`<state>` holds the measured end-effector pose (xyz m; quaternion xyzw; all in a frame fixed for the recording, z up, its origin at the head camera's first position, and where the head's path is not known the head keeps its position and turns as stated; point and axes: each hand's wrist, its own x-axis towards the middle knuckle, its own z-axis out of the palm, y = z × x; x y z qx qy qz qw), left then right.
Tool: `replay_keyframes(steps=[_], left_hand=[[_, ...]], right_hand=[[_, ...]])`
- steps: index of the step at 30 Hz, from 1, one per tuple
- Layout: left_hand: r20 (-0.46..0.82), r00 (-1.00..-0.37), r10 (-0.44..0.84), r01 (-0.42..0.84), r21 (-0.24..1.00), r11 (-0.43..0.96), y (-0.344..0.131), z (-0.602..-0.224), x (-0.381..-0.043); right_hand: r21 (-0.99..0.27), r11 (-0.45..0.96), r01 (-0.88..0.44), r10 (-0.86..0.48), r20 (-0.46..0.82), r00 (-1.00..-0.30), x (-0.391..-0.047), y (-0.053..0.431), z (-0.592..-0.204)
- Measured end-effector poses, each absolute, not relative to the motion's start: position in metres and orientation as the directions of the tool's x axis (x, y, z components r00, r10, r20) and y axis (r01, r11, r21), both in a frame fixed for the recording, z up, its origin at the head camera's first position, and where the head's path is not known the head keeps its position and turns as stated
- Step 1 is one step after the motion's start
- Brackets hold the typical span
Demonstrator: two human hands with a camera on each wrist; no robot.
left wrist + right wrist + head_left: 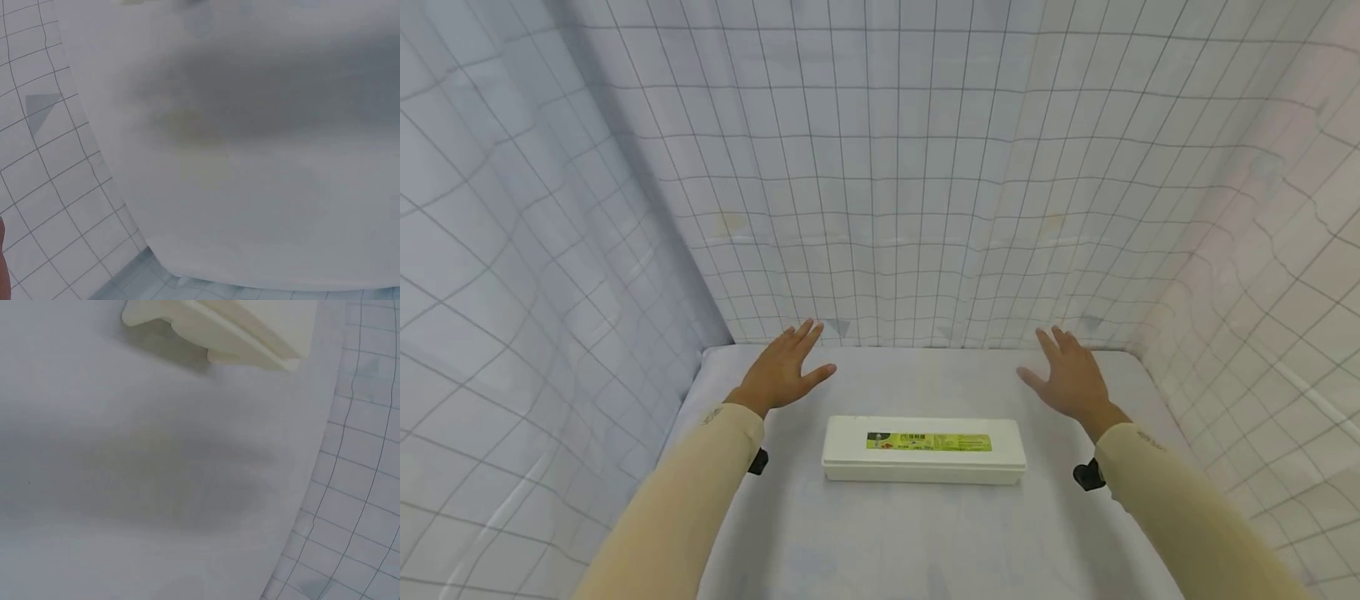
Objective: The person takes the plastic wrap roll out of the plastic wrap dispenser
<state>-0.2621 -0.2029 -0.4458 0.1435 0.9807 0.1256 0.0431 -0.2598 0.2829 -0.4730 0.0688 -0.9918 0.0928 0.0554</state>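
- Possible fault, sliding: the long, rectangular white box, apparently plastic [924, 461], could skid or turn on the smooth-looking white tabletop [880, 542] if one hand pushed it sooner or harder than the other
- Possible fault, lid: the upper part, seemingly a separate white cover, could come away if lifted by its rim alone; whether it is fastened cannot be told
- Possible fault, snagging: the small black device under the right wrist [1088, 476] could knock the box's end if that forearm swept inward
- Left hand [782, 371]: fingers extended, thumb spread well away from them; it holds nothing and lies apart from the box, beyond its left end
- Right hand [1071, 379]: similarly spread, grasping nothing, apart from the box on the other side; contact with the tabletop cannot be judged for either hand
- Box position: flat on the tabletop between the forearms, nearer the wearer than both hands, its yellow-green printed paper-like label [928, 442] facing up
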Motion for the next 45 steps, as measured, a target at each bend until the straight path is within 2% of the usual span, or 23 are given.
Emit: replay_keyframes(steps=[13,24,33,45], left_hand=[[-0.016,-0.949,0.315,0.276,0.441,0.854,-0.194,-0.488,-0.236],[-0.022,-0.949,0.314,0.262,0.496,0.828,-0.187,-0.511,-0.218],[-0.029,-0.955,0.296,0.235,0.538,0.81,-0.185,-0.52,-0.211],[-0.068,-0.98,0.188,0.099,0.653,0.751,-0.179,-0.538,-0.196]], right_hand=[[-0.303,0.935,-0.183,-0.147,0.138,-0.979,-0.232,0.247,-0.502],[-0.407,0.886,-0.222,-0.163,0.174,-0.971,-0.196,0.226,-0.527],[-0.467,0.86,-0.208,-0.147,0.164,-0.975,-0.184,0.223,-0.536],[-0.538,0.817,-0.209,-0.135,0.174,-0.975,-0.176,0.206,-0.546]])
